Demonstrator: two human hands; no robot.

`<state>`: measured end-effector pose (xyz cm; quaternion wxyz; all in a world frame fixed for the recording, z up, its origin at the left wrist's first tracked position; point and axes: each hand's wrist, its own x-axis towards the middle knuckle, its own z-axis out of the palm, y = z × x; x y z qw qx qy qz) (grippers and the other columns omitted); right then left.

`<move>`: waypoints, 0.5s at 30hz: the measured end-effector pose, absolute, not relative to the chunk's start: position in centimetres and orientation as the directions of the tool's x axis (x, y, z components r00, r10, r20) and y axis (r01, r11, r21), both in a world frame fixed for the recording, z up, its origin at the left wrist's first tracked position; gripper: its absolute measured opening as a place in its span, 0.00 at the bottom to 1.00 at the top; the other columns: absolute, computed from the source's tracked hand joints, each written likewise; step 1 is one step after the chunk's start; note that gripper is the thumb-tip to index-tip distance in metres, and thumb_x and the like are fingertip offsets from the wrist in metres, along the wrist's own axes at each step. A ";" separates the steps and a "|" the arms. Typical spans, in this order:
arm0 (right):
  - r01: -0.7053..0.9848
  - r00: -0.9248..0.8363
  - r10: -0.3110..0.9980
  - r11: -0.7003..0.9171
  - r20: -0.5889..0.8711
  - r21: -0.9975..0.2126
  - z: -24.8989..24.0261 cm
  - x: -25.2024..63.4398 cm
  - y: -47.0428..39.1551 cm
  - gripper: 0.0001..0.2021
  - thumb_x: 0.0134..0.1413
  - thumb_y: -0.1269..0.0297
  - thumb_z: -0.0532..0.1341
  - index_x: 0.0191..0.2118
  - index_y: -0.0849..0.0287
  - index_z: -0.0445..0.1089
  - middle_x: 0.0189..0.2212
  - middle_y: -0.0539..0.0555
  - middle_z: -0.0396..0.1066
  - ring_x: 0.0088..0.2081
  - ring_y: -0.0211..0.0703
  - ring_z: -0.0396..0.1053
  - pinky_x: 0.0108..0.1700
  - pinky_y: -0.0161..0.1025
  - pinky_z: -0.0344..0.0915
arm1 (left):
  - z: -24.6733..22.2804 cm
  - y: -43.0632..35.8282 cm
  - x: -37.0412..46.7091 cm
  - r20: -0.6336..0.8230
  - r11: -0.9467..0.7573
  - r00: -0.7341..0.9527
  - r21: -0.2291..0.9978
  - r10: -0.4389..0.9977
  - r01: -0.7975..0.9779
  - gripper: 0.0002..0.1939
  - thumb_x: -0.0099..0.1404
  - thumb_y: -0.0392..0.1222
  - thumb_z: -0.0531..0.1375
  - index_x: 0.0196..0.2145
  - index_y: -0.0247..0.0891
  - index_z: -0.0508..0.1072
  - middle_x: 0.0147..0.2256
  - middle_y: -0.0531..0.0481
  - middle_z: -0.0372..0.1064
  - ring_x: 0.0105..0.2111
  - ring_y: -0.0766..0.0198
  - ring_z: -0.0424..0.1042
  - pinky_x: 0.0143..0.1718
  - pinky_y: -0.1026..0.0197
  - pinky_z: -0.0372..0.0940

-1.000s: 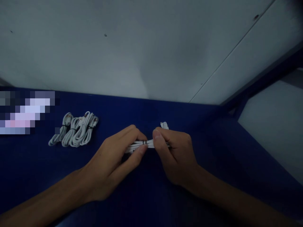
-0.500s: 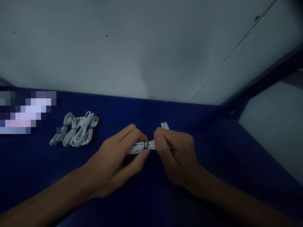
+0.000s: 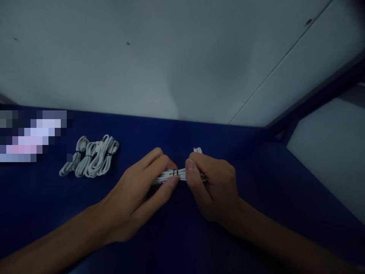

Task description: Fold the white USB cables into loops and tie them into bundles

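Note:
A white cable bundle (image 3: 168,175) is held between my two hands, with a black tie around its middle. My left hand (image 3: 142,182) grips the bundle's left part, the thumb and fingers pinching close to the tie. Wrapped round the right part is my right hand (image 3: 213,184), its thumb lying on top. Just beyond the right hand's knuckles a small piece of white cable (image 3: 197,150) shows on the table; the hand hides the rest of it.
Several coiled white cables (image 3: 94,158) with black ties lie together on the blue table (image 3: 148,133), left of my hands. A pixelated bright patch covers the far left. A pale wall panel (image 3: 114,68) rises behind the table.
Almost nothing differs. My left thumb has shifted slightly up against the tie, and my right hand covers a little more of the white piece behind it.

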<state>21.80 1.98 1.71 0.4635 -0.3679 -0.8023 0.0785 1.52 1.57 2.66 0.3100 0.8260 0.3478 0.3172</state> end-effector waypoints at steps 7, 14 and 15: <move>0.544 -0.308 0.639 0.726 0.705 -0.420 1.5 21.9 2.0 0.18 0.70 0.74 0.54 0.26 0.55 0.53 0.19 0.43 0.54 0.19 0.31 0.49 0.24 0.35 0.49 | 2.7 1.5 1.5 0.304 -0.565 0.564 0.737 0.768 0.371 0.15 0.84 0.41 0.49 0.40 0.40 0.71 0.36 0.53 0.62 0.33 0.63 0.65 0.34 0.56 0.63; 0.512 -0.329 0.652 0.731 0.683 -0.451 1.5 21.9 2.0 0.18 0.71 0.73 0.53 0.27 0.54 0.53 0.20 0.43 0.52 0.19 0.31 0.49 0.24 0.35 0.49 | 2.6 1.6 1.4 0.347 -0.616 0.572 0.687 0.743 0.384 0.12 0.83 0.39 0.50 0.41 0.39 0.71 0.36 0.53 0.62 0.32 0.64 0.64 0.33 0.57 0.62; 0.508 -0.344 0.654 0.733 0.674 -0.452 1.5 21.9 2.1 0.18 0.72 0.73 0.52 0.27 0.54 0.53 0.20 0.43 0.52 0.20 0.31 0.49 0.24 0.35 0.49 | 2.5 1.7 1.3 0.369 -0.640 0.576 0.665 0.730 0.385 0.11 0.82 0.38 0.51 0.41 0.39 0.71 0.36 0.53 0.61 0.32 0.64 0.64 0.33 0.57 0.62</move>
